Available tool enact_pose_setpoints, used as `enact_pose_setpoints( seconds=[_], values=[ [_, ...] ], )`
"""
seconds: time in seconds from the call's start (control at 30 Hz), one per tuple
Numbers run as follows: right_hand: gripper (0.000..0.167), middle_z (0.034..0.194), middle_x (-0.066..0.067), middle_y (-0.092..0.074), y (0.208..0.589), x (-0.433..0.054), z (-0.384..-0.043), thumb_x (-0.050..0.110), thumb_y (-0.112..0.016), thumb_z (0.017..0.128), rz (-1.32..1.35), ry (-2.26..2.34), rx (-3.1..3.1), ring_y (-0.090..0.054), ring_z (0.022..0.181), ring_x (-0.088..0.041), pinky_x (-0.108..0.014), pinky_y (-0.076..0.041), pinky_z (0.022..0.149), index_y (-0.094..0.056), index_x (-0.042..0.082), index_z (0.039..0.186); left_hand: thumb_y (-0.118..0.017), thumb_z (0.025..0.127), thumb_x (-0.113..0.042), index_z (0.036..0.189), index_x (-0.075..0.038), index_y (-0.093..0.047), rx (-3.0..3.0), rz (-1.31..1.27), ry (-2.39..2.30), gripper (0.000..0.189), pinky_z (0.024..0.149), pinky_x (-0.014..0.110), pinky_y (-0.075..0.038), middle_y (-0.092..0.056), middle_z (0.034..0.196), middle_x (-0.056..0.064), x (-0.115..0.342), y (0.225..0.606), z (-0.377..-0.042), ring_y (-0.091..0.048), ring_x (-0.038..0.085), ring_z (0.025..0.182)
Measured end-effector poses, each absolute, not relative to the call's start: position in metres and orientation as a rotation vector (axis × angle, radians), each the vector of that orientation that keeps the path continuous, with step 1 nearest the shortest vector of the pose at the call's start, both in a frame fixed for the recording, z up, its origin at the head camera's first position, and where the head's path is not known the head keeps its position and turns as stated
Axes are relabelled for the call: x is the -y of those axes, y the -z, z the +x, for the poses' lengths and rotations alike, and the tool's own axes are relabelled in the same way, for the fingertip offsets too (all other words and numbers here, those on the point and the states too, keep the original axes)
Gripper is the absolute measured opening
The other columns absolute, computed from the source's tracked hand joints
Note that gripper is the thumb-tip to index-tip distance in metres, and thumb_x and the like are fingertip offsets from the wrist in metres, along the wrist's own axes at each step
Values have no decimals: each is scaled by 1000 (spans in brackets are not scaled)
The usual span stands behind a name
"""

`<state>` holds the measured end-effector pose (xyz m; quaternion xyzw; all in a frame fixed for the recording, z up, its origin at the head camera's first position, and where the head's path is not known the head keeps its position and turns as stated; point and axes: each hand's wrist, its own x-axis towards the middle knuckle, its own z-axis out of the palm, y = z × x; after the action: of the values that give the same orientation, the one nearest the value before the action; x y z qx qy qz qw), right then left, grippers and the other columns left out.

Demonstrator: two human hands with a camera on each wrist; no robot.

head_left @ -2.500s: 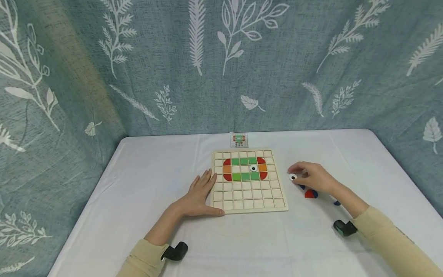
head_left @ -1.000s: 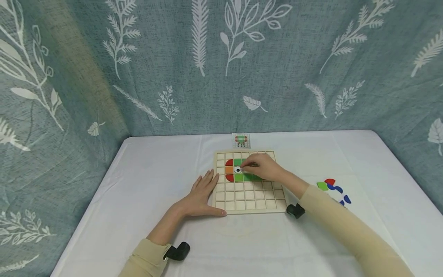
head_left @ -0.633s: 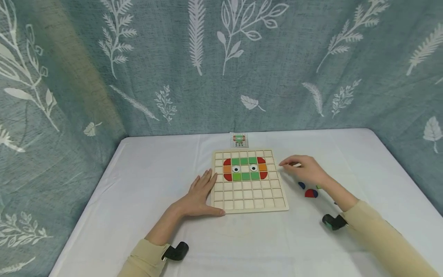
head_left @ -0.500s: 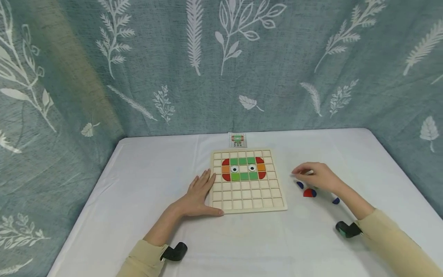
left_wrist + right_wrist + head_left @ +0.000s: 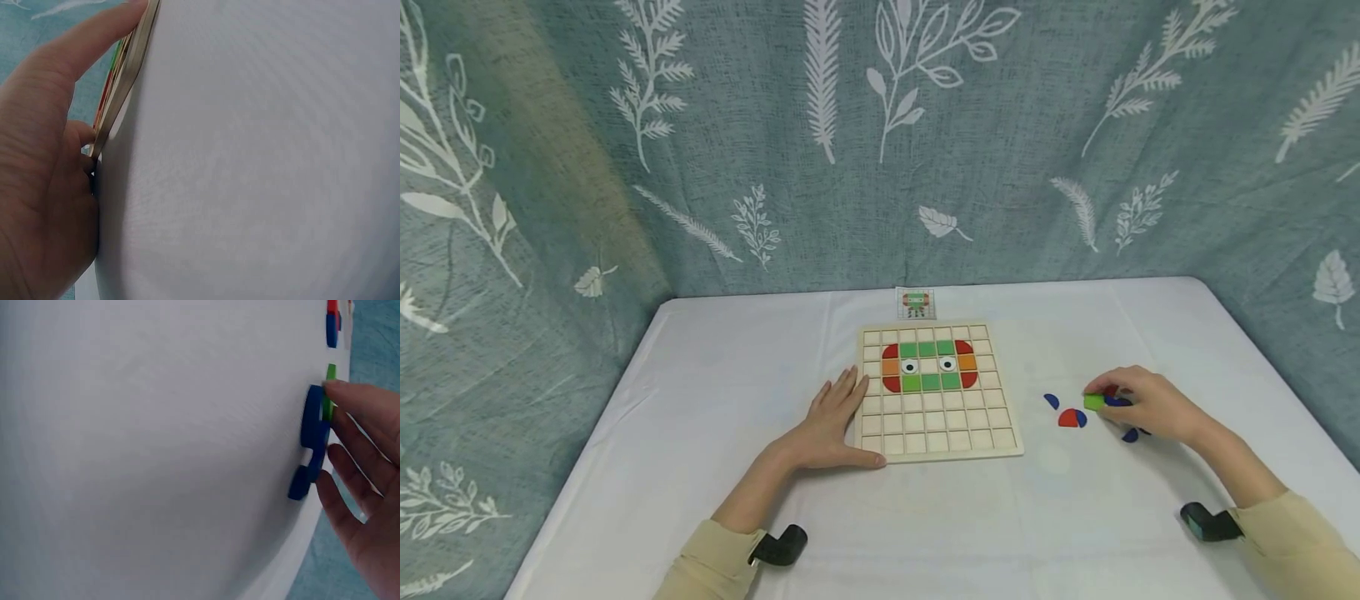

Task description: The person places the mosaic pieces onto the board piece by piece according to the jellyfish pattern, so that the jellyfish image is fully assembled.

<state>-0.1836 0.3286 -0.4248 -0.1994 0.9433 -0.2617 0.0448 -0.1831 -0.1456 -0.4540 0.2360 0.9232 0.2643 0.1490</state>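
Note:
My left hand (image 5: 829, 427) lies spread at the left side of the wooden grid board (image 5: 951, 440). Its fingertips touch the left edge and its thumb the front corner; in the left wrist view the thumb (image 5: 94, 40) reaches along the rim. On the board, red, orange and green tiles surround two eye tiles, the left (image 5: 909, 367) and the right (image 5: 947, 364). Right of the board, my right hand (image 5: 1153, 404) pinches a light green square tile (image 5: 1093, 402) between thumb and fingers. Blue pieces (image 5: 312, 419) lie right beside that tile in the right wrist view.
Behind the board lies a small pattern card (image 5: 916, 304). Between board and right hand are a blue piece (image 5: 1052, 402) and a red piece (image 5: 1067, 418) touching another blue one. Another blue piece (image 5: 1130, 435) sits below the hand. A patterned curtain (image 5: 850, 208) hangs behind the white-covered table.
My right hand carried an eye tile to the board's left eye cell, released it, then moved back right and took hold of the green tile. The left hand stays in place.

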Motion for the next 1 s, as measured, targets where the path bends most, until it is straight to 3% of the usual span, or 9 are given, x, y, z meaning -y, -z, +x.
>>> enact_pose_setpoints(
  seconds=[0.23, 0.47, 0.77, 1.0],
  values=[
    [28, 100, -3, -66, 430, -318, -185, 11, -76, 85, -574, 843, -2928, -57, 91, -22, -38, -53, 79, -69, 6, 111, -76, 72, -60, 157, -5, -9, -2654, 689, -758, 121, 118, 45, 4, 5, 163, 12, 146, 453, -183, 8, 23, 149],
    [20, 92, 3, -65, 432, -300, -193, 13, -76, 85, -542, 883, -2923, -55, 84, -17, -32, -50, 72, -71, 10, 104, -76, 72, -60, 157, -4, -9, -2658, 690, -747, 121, 118, 45, 5, 5, 163, 13, 146, 453, -182, 8, 23, 149],
    [16, 96, 2, -68, 427, -216, -209, 13, -77, 85, -646, 1189, -2739, -62, 87, -15, -29, -55, 78, -71, 13, 99, -76, 71, -62, 156, -4, -9, -2657, 673, -744, 122, 118, 45, 4, 4, 163, 14, 145, 453, -183, 7, 24, 149],
    [12, 93, 4, -68, 429, -157, -216, 13, -76, 86, -941, 1117, -2594, -62, 84, -9, -26, -54, 75, -71, 12, 97, -75, 72, -61, 157, -5, -8, -2651, 681, -742, 122, 118, 45, 4, 5, 163, 13, 146, 452, -183, 8, 24, 149]
  ],
)
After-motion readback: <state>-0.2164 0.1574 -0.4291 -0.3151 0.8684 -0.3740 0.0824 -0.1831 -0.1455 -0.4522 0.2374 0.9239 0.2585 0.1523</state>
